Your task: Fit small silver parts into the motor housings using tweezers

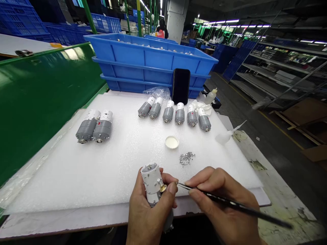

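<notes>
My left hand (148,204) grips a white-and-grey cylindrical motor (151,178) upright, with a small brass part (162,188) at its side. My right hand (219,194) pinches long black-handled tweezers (230,203), their fine tips close to that brass part. Whether the tips hold anything is too small to tell. Several similar motors (174,114) stand in a row on a white foam sheet (76,177), and a pair of motors (94,126) lies at the left. Nearer my hands are a small round dish (171,142) and a scatter of tiny metal parts (186,158).
Stacked blue plastic crates (150,58) stand behind the foam, with a black phone (181,86) leaning against them. A white squeeze bottle (211,97) stands at the back right. A green conveyor belt (43,102) runs along the left, and metal shelving (281,68) lines the right.
</notes>
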`<action>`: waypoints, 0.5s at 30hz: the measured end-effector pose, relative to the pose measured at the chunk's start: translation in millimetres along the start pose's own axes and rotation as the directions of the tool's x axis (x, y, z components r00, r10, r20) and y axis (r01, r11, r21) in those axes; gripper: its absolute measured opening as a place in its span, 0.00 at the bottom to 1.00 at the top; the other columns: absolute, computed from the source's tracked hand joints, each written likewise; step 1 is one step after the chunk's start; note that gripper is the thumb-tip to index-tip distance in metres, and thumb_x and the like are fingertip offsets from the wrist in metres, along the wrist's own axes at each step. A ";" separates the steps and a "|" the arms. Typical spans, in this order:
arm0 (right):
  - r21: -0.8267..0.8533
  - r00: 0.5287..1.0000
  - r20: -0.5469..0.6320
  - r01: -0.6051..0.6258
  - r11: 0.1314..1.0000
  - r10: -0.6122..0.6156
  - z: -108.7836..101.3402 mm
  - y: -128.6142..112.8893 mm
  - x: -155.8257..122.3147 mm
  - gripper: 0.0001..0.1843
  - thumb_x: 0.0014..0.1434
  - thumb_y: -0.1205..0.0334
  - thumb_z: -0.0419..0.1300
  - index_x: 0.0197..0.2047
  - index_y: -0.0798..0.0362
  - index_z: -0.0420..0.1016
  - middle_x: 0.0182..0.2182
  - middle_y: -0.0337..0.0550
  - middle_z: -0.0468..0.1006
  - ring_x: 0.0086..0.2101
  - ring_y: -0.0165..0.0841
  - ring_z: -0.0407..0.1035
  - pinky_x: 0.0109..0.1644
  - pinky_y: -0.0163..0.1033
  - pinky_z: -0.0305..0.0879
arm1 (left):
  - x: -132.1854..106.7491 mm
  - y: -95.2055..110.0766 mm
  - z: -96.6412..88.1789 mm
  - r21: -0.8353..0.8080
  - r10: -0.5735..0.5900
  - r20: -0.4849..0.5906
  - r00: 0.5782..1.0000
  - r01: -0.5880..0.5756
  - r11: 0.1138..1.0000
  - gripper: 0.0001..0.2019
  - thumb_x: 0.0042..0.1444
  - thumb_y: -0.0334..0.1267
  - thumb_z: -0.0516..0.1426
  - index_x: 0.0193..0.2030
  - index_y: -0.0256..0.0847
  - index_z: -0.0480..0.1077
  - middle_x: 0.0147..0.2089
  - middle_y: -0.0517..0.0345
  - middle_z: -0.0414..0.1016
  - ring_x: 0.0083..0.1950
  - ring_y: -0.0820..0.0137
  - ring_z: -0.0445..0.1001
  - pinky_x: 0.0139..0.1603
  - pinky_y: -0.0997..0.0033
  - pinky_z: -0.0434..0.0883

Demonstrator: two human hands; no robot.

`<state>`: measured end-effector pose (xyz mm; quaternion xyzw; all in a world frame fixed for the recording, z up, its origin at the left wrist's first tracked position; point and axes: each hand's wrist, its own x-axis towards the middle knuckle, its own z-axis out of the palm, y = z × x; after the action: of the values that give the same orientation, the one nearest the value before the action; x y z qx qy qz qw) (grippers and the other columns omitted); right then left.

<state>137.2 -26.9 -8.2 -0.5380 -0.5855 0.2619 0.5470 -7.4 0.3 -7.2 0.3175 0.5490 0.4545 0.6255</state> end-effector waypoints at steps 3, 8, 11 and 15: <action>0.153 0.988 0.049 -0.152 0.976 0.146 -2.4 -2.2 7.0 0.10 0.60 0.66 0.68 0.31 0.48 0.72 0.31 0.34 0.82 0.24 0.24 0.73 0.24 0.28 0.68 | 2.7 -1.9 -4.1 0.041 0.025 0.024 0.999 -0.026 0.999 0.15 0.53 0.43 0.67 0.42 0.42 0.69 0.33 0.64 0.79 0.25 0.77 0.70 0.29 0.75 0.67; 0.255 0.945 0.114 -0.326 0.910 0.307 -5.3 0.9 6.1 0.10 0.61 0.61 0.70 0.31 0.49 0.73 0.32 0.35 0.79 0.20 0.20 0.64 0.23 0.28 0.62 | 9.6 -6.9 -11.4 0.048 0.015 0.106 0.994 -0.020 0.999 0.17 0.54 0.45 0.67 0.43 0.43 0.68 0.35 0.63 0.80 0.25 0.77 0.71 0.29 0.74 0.67; 0.292 0.925 0.144 -0.379 0.878 0.351 -4.8 2.3 6.8 0.12 0.60 0.59 0.71 0.30 0.50 0.73 0.32 0.36 0.78 0.21 0.21 0.64 0.23 0.28 0.62 | 10.1 -4.5 -10.3 0.016 -0.017 0.109 0.994 0.016 1.000 0.18 0.52 0.44 0.68 0.44 0.42 0.68 0.34 0.62 0.80 0.25 0.76 0.71 0.29 0.74 0.68; 0.354 0.919 0.183 -0.393 0.848 0.350 -4.5 3.2 9.9 0.12 0.60 0.60 0.71 0.31 0.51 0.72 0.33 0.37 0.78 0.20 0.21 0.65 0.22 0.28 0.62 | 6.6 2.8 -5.9 -0.015 -0.042 0.076 0.996 0.043 0.999 0.18 0.49 0.40 0.69 0.43 0.41 0.69 0.32 0.63 0.78 0.23 0.76 0.69 0.25 0.75 0.65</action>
<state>144.2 -18.2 -6.3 -0.5080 -0.4371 0.5019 0.5468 -13.9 6.8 -8.5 0.3176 0.5276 0.4332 0.6581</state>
